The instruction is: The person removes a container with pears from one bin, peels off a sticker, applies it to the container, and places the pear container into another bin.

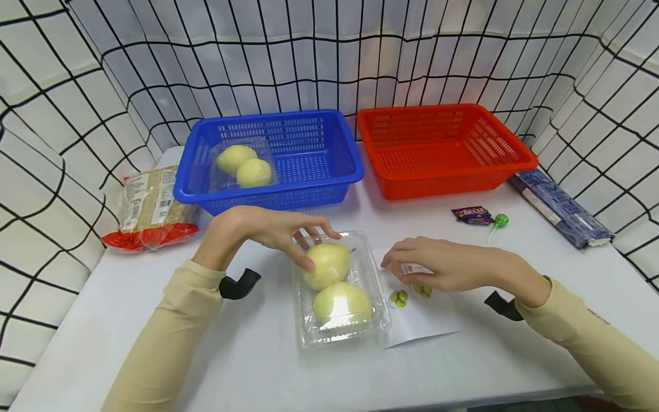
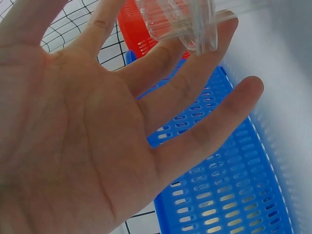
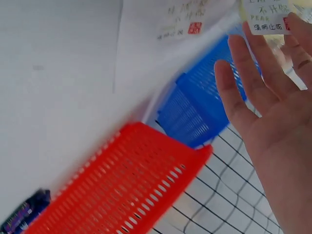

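A clear plastic box [image 1: 382, 312] with two yellow-green pears [image 1: 342, 303] sits at the table's middle. My left hand [image 1: 280, 232] reaches over the box's far left side, thumb by the farther pear. In the left wrist view its fingers are mostly straight and touch the clear plastic edge [image 2: 207, 27]. Just right of the box, my right hand [image 1: 437, 263] pinches a small white label [image 3: 268, 22] with "PEAR" and a red seal. Beneath that hand lies a white sheet [image 1: 424, 329] printed with green pear pictures; the hand hides its far part.
Behind the box stand a blue basket [image 1: 309, 194] holding another clear box of pears [image 1: 254, 173] and a red basket [image 1: 437, 186]. A grain bag [image 1: 149, 212] lies left. A dark candy packet [image 1: 472, 215], green lollipop [image 1: 500, 220] and blue package [image 1: 563, 209] lie right. Black wire mesh [image 1: 337, 80] surrounds the table.
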`<state>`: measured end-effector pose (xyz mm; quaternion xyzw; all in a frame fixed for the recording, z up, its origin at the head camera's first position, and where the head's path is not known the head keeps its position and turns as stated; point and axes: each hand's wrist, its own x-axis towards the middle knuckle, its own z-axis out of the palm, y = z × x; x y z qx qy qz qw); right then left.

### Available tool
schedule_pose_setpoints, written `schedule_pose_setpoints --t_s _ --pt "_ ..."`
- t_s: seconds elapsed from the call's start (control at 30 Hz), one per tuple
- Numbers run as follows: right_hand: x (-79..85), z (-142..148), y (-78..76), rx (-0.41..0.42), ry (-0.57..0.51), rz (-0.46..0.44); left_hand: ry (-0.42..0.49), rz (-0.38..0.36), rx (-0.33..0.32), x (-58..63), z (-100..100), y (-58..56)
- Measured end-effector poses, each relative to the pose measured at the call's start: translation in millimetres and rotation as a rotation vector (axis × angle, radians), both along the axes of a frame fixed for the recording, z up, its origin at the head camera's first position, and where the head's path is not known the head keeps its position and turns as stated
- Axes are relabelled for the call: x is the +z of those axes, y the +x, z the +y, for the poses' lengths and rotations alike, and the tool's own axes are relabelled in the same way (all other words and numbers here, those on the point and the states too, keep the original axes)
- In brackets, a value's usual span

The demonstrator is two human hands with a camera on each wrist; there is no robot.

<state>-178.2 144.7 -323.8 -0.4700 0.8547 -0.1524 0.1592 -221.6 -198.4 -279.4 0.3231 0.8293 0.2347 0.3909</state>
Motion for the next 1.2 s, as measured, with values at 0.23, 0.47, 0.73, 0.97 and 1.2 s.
schedule_pose_setpoints --t_s 0.23,0.47,0.73,0.97,1.2 --pt "25.4 9 8.0 0.014 -0.035 -0.014 -0.013 -0.016 0.008 1.5 0 0.3" --pt "44.9 -16 11.4 0.035 -0.124 0.096 -0.029 -0.025 0.012 3.6 1 0.2" --pt "48.4 -90 -6.6 0.169 -0.098 0.307 -0.001 -0.025 0.069 -2.8 -2 -1.0" --pt "34.0 -107 -7.4 0.163 -0.022 0.38 0.015 -0.015 0.059 -2.6 -2 -1.2" --pt "28.3 -99 5.4 0.115 -0.048 0.518 -0.004 -0.012 0.06 -2.6 -2 0.1"
